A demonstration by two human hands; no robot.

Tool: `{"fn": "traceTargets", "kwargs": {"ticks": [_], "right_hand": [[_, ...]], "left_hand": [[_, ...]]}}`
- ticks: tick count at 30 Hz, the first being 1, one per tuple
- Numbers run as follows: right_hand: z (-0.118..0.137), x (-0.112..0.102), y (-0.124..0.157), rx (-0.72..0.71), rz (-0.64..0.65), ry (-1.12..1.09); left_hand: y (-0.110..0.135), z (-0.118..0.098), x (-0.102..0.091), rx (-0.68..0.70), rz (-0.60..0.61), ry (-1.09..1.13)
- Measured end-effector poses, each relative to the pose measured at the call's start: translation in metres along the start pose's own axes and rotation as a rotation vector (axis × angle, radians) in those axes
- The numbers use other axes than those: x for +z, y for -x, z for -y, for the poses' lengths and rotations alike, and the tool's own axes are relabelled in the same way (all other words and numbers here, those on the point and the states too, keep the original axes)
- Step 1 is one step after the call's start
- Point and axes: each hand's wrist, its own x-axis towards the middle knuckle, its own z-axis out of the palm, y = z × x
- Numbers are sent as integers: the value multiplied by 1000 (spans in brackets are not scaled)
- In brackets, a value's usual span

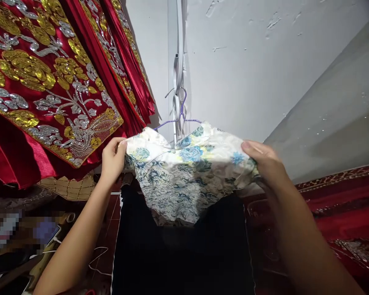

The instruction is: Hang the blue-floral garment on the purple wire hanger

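Note:
A white brocade garment with blue and yellow flowers [187, 172] hangs in front of me on a purple wire hanger [180, 115]. My left hand [112, 159] pinches the garment's left shoulder edge. My right hand [261, 160] grips its right shoulder edge, fingers curled over the cloth. The hanger's hook rests on a white bracket [176, 78] at the wall corner. The garment's lower part droops over a black cloth [181, 250] below.
Red satin garments with gold and silver sequin flowers [49, 82] hang at the upper left. A white wall [249, 61] is behind. A red patterned fabric [341, 205] lies at the right. Clutter, a white cable [100, 252] and a blurred patch sit at the lower left.

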Motion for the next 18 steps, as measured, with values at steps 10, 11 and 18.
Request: {"fn": "traceTargets", "kwargs": {"ticks": [10, 11, 18], "right_hand": [[17, 4, 84, -121, -303, -14], [13, 11, 98, -137, -190, 50], [-7, 59, 139, -500, 1056, 243]], "left_hand": [[31, -105, 18, 17, 325, 410], [37, -110, 22, -69, 432, 507], [66, -118, 18, -706, 644, 703]]}}
